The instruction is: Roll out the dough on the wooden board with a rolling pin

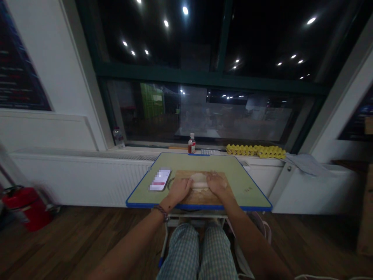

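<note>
A pale lump of dough point(199, 181) lies on a wooden board point(201, 196) on a small green table with a blue edge point(250, 186). My left hand point(179, 190) rests at the dough's left end with its fingers curled against it. At the right end, my right hand point(216, 183) presses against the dough in the same way, fingers bent over it. Both hands touch the dough from either side. A beaded band sits on my left wrist.
A phone point(160, 179) lies on the table left of the board. On the window sill behind stand a small red-capped bottle point(191, 143), a yellow egg tray point(255, 150) and a plastic bottle point(118, 137). A red container point(26, 208) stands on the floor at left.
</note>
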Tool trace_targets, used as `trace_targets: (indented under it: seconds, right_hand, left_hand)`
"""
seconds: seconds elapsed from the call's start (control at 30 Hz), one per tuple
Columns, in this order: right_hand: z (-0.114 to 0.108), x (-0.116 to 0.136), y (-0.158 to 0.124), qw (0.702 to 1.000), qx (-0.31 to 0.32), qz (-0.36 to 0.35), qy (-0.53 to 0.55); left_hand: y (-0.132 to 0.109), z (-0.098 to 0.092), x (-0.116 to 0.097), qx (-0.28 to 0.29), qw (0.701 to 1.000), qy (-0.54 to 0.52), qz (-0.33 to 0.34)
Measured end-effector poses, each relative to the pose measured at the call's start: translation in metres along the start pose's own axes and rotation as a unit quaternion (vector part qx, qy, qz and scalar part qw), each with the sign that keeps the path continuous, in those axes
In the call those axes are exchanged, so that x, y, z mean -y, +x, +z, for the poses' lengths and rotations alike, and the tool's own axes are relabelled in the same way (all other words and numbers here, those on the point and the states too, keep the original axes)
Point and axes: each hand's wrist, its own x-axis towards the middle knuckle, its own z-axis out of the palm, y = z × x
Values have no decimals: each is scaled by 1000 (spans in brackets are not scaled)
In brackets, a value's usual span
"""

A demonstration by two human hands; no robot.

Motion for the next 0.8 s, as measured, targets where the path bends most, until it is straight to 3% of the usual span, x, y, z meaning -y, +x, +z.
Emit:
trace_targets:
  seconds: [0.23, 0.37, 0.53, 0.8]
  right_hand:
    - [1, -1, -10, 1000, -7, -6, 18]
    - [5, -3, -15, 999, -35, -6, 26]
    - [7, -3, -14, 999, -20, -4, 26]
    - [0, 0, 4, 1000, 14, -7, 24]
  left_hand:
    - [40, 11, -4, -38, 999, 11, 14]
    - [31, 18, -10, -47, 998, 38, -23]
    - [19, 13, -17, -26, 999, 27, -26]
    - [41, 22, -2, -37, 998, 21, -45]
